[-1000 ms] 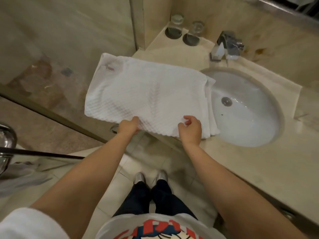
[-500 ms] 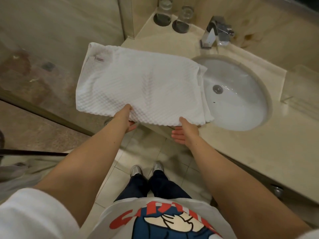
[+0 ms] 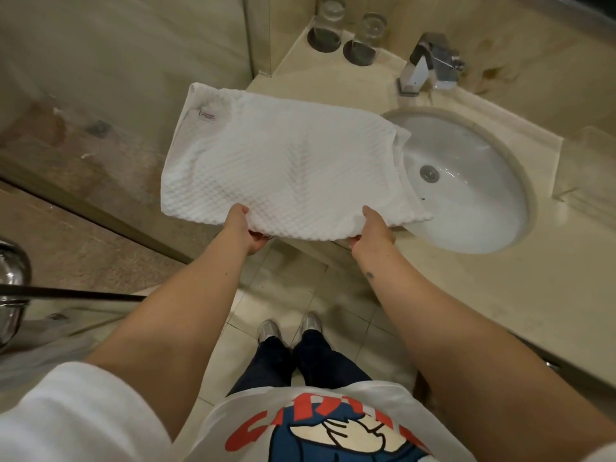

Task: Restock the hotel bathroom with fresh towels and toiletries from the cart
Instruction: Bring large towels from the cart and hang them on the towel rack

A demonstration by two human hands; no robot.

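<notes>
Our left hand and right hand both pinch the towel at its near edge, thumbs on top, fingers curled underneath.

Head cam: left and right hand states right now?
Left hand: holding the towel by its near edge, thumb on top, fingers underneath.
Right hand: holding the same edge, thumb on top.

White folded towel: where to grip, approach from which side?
Near long edge of the towel, from the person's side: fingers under, thumbs on top, as the left hand and right hand hold it. It's wide and limp; two spaced grips keep it flat.
</notes>
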